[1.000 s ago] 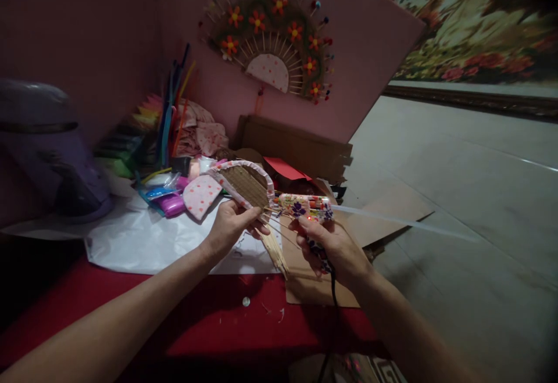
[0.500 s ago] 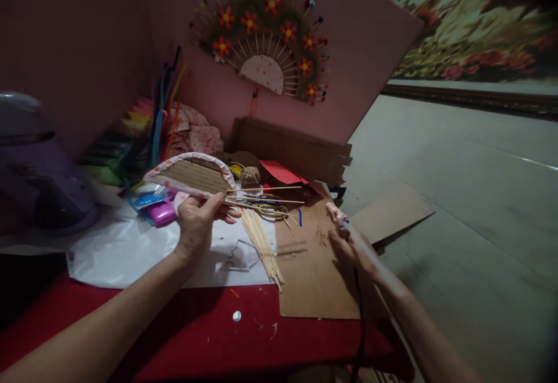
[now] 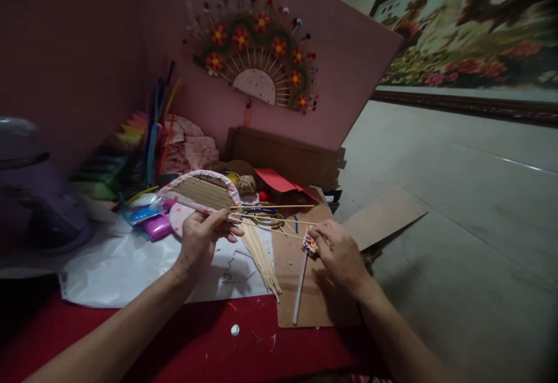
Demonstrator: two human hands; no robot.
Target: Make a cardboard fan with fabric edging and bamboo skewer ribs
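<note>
My left hand pinches a half-round cardboard piece edged with pink-spotted white cloth. Three thin bamboo sticks stick out from its right end, beside my fingertips. My right hand, with fingers curled, is closed at a patterned glue gun near the free ends of these sticks. From the gun a clear glue stick slants down over the cardboard. The gun's nozzle and handle are hidden by my hand. A bundle of loose bamboo sticks lies between my hands.
A cardboard sheet and white sheet cover parts of the red table. Behind are a twine ball, red paper and colourful packets. A purple container stands left. A flowered fan decoration hangs on a pink board.
My right hand has moved left, bringing the glue gun to the stick ends. Its glue stick now slants down-left instead of lying along my forearm. The left hand keeps its hold; the view has shifted slightly.
</note>
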